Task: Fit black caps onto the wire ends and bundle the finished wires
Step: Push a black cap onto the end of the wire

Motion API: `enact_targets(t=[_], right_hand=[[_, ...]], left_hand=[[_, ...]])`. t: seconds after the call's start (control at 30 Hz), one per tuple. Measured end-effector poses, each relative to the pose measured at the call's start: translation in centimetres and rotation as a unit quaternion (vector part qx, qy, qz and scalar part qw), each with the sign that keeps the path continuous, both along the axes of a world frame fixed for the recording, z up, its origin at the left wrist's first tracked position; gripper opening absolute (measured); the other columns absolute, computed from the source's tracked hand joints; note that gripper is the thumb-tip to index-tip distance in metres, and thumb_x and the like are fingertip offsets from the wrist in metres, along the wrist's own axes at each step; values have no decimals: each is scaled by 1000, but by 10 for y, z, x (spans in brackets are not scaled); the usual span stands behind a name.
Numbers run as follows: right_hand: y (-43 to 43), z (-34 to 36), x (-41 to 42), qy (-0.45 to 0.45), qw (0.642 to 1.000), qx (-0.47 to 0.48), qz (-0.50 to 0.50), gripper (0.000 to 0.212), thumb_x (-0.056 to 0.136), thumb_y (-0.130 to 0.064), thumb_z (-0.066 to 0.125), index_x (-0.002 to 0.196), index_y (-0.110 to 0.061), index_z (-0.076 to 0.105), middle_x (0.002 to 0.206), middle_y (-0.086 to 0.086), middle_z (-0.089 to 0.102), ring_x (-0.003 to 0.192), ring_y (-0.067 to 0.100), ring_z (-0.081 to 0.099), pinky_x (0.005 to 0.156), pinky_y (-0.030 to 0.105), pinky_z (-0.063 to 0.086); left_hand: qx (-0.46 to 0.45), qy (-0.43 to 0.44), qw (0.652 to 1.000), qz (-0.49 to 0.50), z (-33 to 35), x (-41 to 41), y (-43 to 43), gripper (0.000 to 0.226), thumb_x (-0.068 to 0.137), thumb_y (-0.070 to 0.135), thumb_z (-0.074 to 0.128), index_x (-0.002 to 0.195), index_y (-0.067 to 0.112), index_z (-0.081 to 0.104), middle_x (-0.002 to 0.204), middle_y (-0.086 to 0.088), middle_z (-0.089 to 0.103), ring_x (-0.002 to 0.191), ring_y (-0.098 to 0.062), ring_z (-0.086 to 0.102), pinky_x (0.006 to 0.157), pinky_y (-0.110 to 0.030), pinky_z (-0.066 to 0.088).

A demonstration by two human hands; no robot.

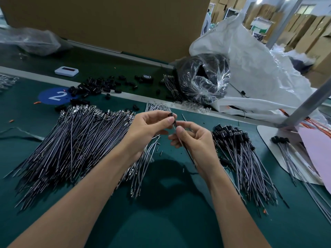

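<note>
Head cam: left hand (150,127) pinches a black cap (170,115) and right hand (195,138) pinches the wire (188,153) just below it, both grips clamped. I'd hold the right grip close to the wire tip so it doesn't buckle, then push straight in. On the desk (161,221), capped pile (241,154) sits right of the grips, bare pile (75,140) left.

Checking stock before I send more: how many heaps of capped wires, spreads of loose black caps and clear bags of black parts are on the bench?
Heaps of capped wires: 2 (main heap, small heap at far right)
Spread of loose black caps: 1
Clear bag of black parts: 1
Total: 4
</note>
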State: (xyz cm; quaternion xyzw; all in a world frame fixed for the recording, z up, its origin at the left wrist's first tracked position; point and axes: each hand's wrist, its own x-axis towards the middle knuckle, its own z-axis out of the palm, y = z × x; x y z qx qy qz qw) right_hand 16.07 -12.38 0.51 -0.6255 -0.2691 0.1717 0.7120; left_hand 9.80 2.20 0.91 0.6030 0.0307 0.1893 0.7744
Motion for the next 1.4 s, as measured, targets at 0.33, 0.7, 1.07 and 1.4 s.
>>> enact_targets(t=[0.33,0.7,1.07,1.4], right_hand=[[2,-2,-3,-44,998,-24,-22,11,90,-1,63,83,-5,71,67,9,72,56,16,66,55,20,50],[6,-8,-4,-62,997,-19,-51,10,90,-1,65,83,-7,70,69,10,73,58,18,68,55,20,50],[7,-7,-7,-68,996,-13,-50,14,92,1,60,84,-7,68,71,7,74,63,19,71,57,22,52],[7,-7,-6,-103,992,-20,-77,12,91,0,62,89,-5,73,76,4,75,66,15,71,62,19,52]], left_hand=[[46,-3,998,37,-2,1,-6,23,70,29,74,89,16,77,80,-2,75,74,-10,66,71,-21,55],[-57,-32,995,77,1,-1,-5,14,62,28,79,75,23,79,84,-3,76,78,-13,69,67,-21,55],[-74,-39,995,57,2,-2,-4,12,68,21,75,79,20,79,86,-3,77,81,-13,71,71,-20,55],[-76,-27,995,54,3,-3,-3,16,76,20,68,89,16,76,93,-3,76,84,-14,70,70,-20,53]])
